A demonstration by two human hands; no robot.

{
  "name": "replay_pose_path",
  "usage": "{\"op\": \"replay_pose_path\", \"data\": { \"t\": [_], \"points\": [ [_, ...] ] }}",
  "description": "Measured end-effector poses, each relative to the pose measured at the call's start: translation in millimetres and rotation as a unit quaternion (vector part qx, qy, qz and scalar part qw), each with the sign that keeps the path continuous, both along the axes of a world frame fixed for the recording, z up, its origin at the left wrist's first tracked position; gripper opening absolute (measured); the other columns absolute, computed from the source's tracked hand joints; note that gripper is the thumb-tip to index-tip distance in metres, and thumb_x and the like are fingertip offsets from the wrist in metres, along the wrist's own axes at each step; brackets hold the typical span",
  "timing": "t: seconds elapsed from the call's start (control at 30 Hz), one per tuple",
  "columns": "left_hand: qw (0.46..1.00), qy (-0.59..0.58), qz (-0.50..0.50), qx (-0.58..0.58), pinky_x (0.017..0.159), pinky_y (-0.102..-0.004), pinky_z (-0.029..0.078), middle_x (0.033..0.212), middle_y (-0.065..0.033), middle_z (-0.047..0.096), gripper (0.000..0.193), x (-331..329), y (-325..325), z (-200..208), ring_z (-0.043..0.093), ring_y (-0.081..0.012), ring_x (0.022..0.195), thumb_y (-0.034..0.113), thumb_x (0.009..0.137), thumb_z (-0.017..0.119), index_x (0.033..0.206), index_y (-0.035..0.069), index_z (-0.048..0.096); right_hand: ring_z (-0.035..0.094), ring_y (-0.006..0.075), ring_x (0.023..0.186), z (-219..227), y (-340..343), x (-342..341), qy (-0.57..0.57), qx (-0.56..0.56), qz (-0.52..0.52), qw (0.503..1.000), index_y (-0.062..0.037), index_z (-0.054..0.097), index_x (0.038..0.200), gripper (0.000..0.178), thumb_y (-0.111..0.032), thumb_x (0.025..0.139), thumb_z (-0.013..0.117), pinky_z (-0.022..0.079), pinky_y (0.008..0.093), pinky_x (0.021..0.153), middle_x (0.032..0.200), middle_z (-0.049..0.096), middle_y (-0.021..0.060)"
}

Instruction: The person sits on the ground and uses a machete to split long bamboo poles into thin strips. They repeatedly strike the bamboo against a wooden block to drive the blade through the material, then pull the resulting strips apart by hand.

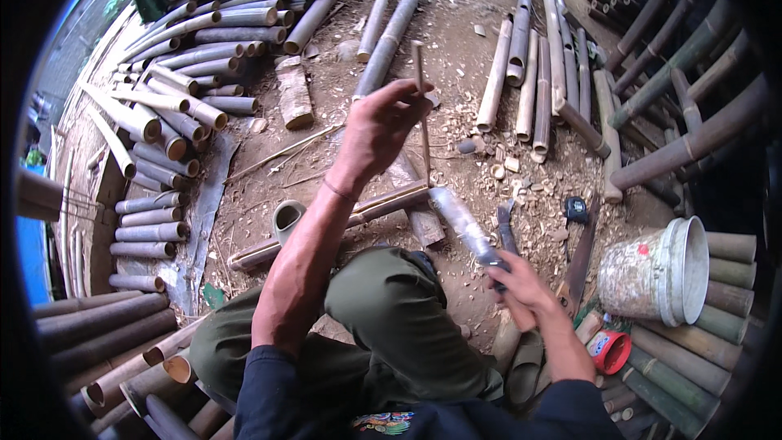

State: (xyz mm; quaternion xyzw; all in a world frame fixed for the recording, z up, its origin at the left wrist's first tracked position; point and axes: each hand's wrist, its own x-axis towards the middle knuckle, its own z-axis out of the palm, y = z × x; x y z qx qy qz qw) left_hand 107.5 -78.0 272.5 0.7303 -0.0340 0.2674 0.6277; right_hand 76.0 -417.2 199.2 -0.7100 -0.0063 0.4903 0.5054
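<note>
My left hand (pixel 379 130) is closed, pinching a thin bamboo stick (pixel 424 143) that stands nearly upright. Its lower end meets a split bamboo length (pixel 379 206) lying across a flat wooden block (pixel 422 222). In my right hand (pixel 528 283) is a knife with a broad blade (pixel 462 220), slightly blurred. The blade's tip is close to the foot of the stick; I cannot tell whether they touch. A short bamboo tube (pixel 288 217) stands by the split bamboo, beside my left forearm.
Cut bamboo poles (pixel 236 37) are piled at the left, with others (pixel 542 73) at the far right. A white bucket (pixel 639 277), a red container (pixel 608 350), a saw (pixel 580 265), a black tape measure (pixel 576 210) and another dark-handled tool (pixel 507 228) lie right. Shavings litter the dirt floor.
</note>
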Motion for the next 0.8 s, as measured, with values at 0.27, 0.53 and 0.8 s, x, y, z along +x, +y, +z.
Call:
{"op": "replay_pose_path", "data": {
  "t": [0.27,0.53,0.8],
  "points": [
    [0.971,0.059,0.039,0.226,0.072,-0.0261,0.055,0.089,-0.0067,0.073,0.012,-10.2,9.5,24.7,0.069,-0.0118,0.083,0.01,0.09,0.069,0.101,0.007,0.073,0.061,0.0232,0.078,200.7,54.1,38.1,-0.709,0.03,0.094,0.699,-0.0138,0.039,0.149,0.068,-0.002,0.085,0.061,0.053,0.0315,0.069,0.103,0.058,0.0145],
    [0.95,-0.04,0.117,0.287,0.059,-0.0327,0.053,0.078,-0.0088,0.069,0.008,-6.7,-14.2,13.8,0.069,-0.0236,0.068,0.018,0.087,0.071,0.09,0.01,0.073,0.055,0.023,0.066,233.0,66.6,46.6,-0.778,-0.091,0.195,0.59,-0.0262,0.042,0.148,0.072,0.001,0.084,0.061,0.049,0.037,0.064,0.083,0.05,0.01],
    [0.949,-0.04,0.128,0.286,0.056,-0.0308,0.051,0.077,-0.0066,0.067,0.012,-17.6,-23.6,4.9,0.07,-0.0194,0.068,0.019,0.085,0.074,0.091,0.009,0.071,0.053,0.0244,0.068,214.2,62.2,46.6,-0.766,-0.067,0.177,0.614,-0.0147,0.044,0.147,0.069,0.007,0.083,0.058,0.048,0.0358,0.066,0.087,0.055,0.0122]
  ]
}}
